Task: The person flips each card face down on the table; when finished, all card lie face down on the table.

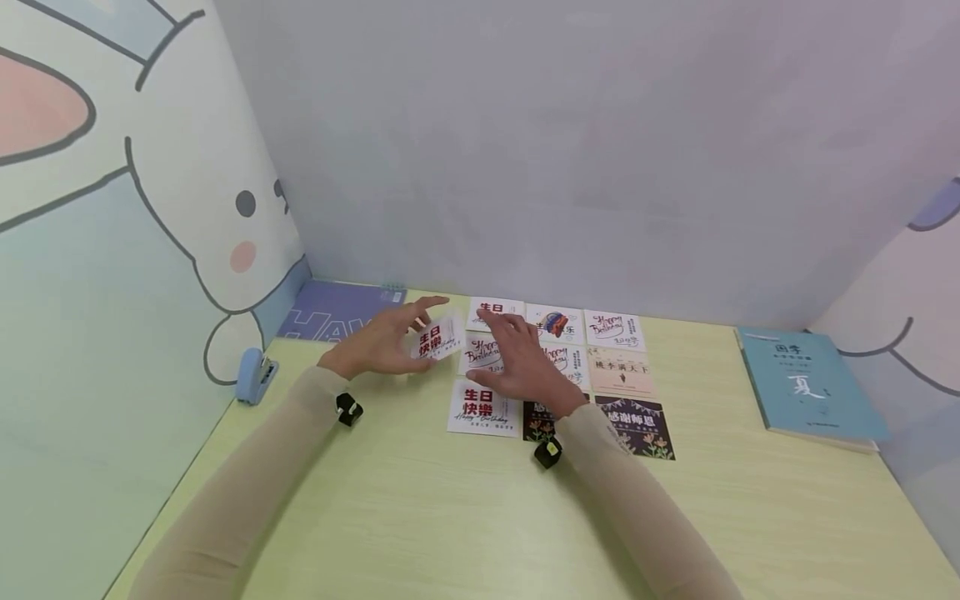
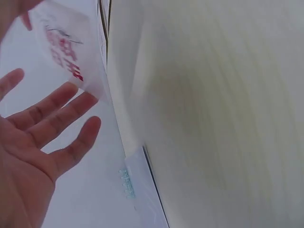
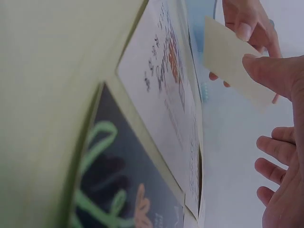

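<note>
A cartoon-painted wall bounds the pale surface. Near its left edge is a blue stapler; then the left hand, whose grip is clamped on a birthday card, raised toward the back edge and tilted, perhaps for reading. The right hand, fingers apart and holding nothing, hovers above rows of cards, seemingly spaced so each face shows. Only the right wrist view gives the raised card's plain side.
</note>
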{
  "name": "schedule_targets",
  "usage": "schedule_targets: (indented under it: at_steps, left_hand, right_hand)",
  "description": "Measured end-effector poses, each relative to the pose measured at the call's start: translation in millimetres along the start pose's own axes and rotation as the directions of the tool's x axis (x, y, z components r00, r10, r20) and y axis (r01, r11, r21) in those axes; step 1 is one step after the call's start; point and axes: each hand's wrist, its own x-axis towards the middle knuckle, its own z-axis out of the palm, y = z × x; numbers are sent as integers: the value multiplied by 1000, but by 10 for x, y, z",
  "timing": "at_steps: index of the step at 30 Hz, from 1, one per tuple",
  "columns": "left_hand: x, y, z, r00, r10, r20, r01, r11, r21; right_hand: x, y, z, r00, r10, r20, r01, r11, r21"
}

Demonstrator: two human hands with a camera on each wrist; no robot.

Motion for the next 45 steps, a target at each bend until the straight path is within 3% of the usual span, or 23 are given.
schedule_targets:
  at_steps: [9,19,34,37,41,45]
  left_hand:
    - [-24,46,14,1000,-6,-14,6,1000,9]
    - [9,50,43,984,104,-143,-120,987,-108]
    - [14,162,58,965,122,-231,-184,946,-268]
    - [9,152,53,963,134,-234,-192,951,-243]
    - [0,129,38,961,153,-229,-187,973,-137]
    - [-15,145,27,973,147,-175,-149,989,4]
  right_hand:
    - [43,-58,26,1000,-5,4,5,1000,23]
    - [82,-91,54,1000,-3,10,3,998,61]
    - [143,-153,54,1000,29,3,-30,993,116]
    - [145,-138,60,1000,31,4,-31,992,121]
    - [148,-115,73,999,37,-4,-36,993,110]
    - [150,-104,90,998,55,4,-55,992,113]
